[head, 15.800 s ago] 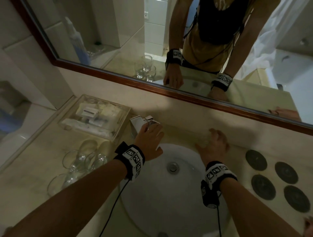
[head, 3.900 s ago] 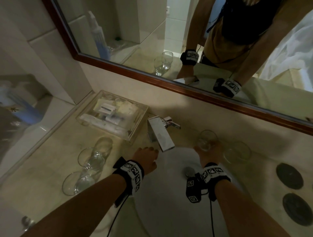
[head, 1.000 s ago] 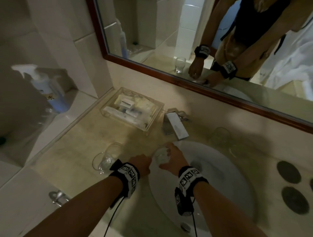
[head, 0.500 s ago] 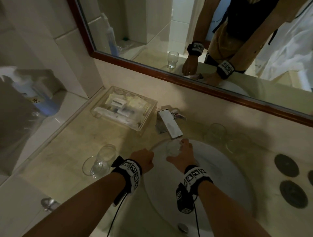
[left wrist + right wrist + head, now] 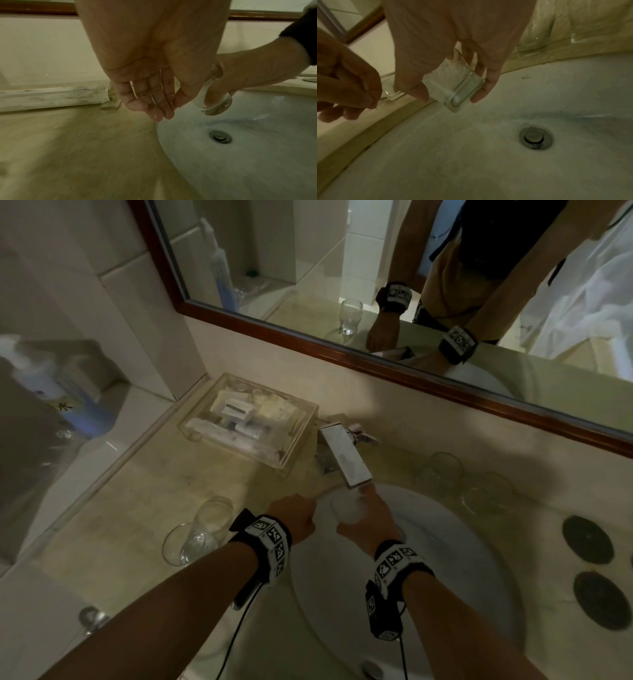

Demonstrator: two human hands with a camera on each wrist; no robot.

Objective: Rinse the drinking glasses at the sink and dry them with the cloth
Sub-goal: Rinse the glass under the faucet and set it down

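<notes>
Dim bathroom, seen from above. Right hand [image 5: 368,523] wrapped around a drinking glass [image 5: 347,508], fingers and thumb curled about its sides, holding it tilted over the white sink [image 5: 462,542] directly beneath the square chrome tap [image 5: 344,460]. Inside of the held glass whitish and frothy, probably running water, though the stream itself too blurred to make out. From the right wrist view, thick clear base of the glass [image 5: 462,93] pointing down toward the basin, with the round metal drain [image 5: 535,138] below and to the right. Left hand [image 5: 294,517] empty, just beside the glass at the sink's left rim; fingers [image 5: 154,97] relaxed and hanging downward in the left wrist view, holding nothing and touching nothing. Two more glasses [image 5: 198,530] close together on the beige desk [image 5: 137,491] to the left of the sink. Two further glasses [image 5: 466,484] side by side on the desk behind the sink to the right of the tap, near the wall. Clear plastic tray of toiletries [image 5: 250,419] against the wall left of the tap. Dark round coasters [image 5: 587,542] on the desk at far right. Wood-framed mirror [image 5: 308,337] above, reflecting both wrists and one glass. Black-and-white patterned bands on both wrists.
</notes>
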